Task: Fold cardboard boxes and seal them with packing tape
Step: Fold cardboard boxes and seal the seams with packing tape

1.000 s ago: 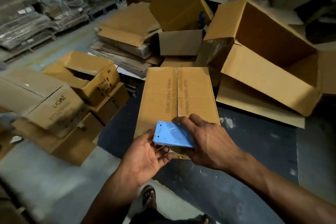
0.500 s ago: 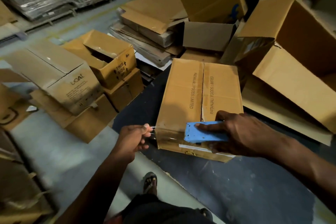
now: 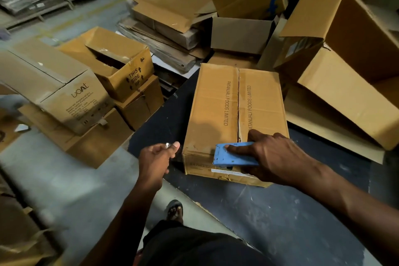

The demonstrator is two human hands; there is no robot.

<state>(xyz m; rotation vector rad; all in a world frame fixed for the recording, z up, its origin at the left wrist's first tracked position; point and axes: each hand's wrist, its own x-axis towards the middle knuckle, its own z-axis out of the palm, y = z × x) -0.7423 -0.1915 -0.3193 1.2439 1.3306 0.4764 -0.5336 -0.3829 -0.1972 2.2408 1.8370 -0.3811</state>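
Observation:
A folded brown cardboard box [image 3: 218, 110] printed "PATANJALI FOODS LIMITED" lies on a dark mat [image 3: 280, 211], its two top flaps meeting in a lengthwise seam. My right hand [image 3: 272, 155] grips a blue tape dispenser [image 3: 228, 154] pressed against the box's near end, close to the seam. My left hand [image 3: 158, 155] is left of the box's near corner and pinches the end of clear packing tape [image 3: 178, 158], which stretches across the near face toward the dispenser. The tape roll itself is hidden by the dispenser and my right hand.
Closed and open boxes [image 3: 71, 97] are stacked on the left. Flattened cardboard [image 3: 164, 34] lies behind, and a large open box [image 3: 349, 54] lies tipped at the right. My sandalled foot [image 3: 175, 210] stands on the grey floor below the mat's edge.
My hands have parted: the left drew the tape end out to the left past the box corner, and the right carried the dispenser onto the box's near end. The camera moved closer.

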